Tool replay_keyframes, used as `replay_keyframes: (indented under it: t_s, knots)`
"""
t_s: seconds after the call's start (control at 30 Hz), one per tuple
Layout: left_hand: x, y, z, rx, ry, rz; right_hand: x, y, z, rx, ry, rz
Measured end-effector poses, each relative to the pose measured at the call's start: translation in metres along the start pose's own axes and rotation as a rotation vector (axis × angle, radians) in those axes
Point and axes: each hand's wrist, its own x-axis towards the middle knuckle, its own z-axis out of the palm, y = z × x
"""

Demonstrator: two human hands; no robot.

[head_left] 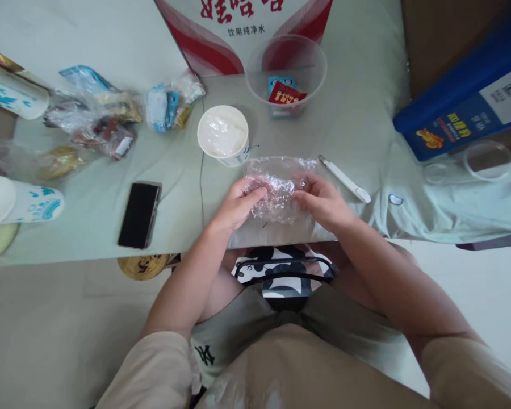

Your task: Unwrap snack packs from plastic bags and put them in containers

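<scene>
A crinkled clear plastic bag (276, 196) lies at the table's front edge, gripped from both sides. My left hand (243, 199) is closed on its left side, thumb on top. On the right side my right hand (321, 199) pinches the same plastic; some of its fingers are hidden underneath. What the bag contains, if anything, I cannot make out. Just behind it stands a white paper cup (234, 158) with crumpled clear wrapping inside. A white utility knife (344, 179) rests to the right of my right hand.
A clear plastic bowl (319, 85) with small red and blue packets stands behind, before a red-and-white box (247, 51). Left are a phone (139, 216), wrapped snacks (106, 122) and stacked paper cups (34, 201). At right are a blue box (434, 122) and clear containers (488, 162).
</scene>
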Motion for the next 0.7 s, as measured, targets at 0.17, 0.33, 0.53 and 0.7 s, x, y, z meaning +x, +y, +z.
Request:
replay_keyframes:
  t_s: [0.17,0.33,0.53,0.7]
  knots:
    - [0.000,0.002,-0.005,0.026,-0.101,-0.060,-0.005,-0.011,-0.005,-0.124,-0.106,0.062]
    - [-0.002,0.014,-0.011,-0.133,-0.134,-0.108,-0.008,-0.014,-0.007,0.106,-0.057,-0.063]
    - [0.004,0.013,-0.009,-0.170,-0.150,0.050,-0.007,-0.015,-0.012,0.047,-0.035,-0.124]
    - [0.013,-0.004,-0.013,0.206,0.125,0.396,0.000,0.000,-0.011,-0.154,0.175,-0.084]
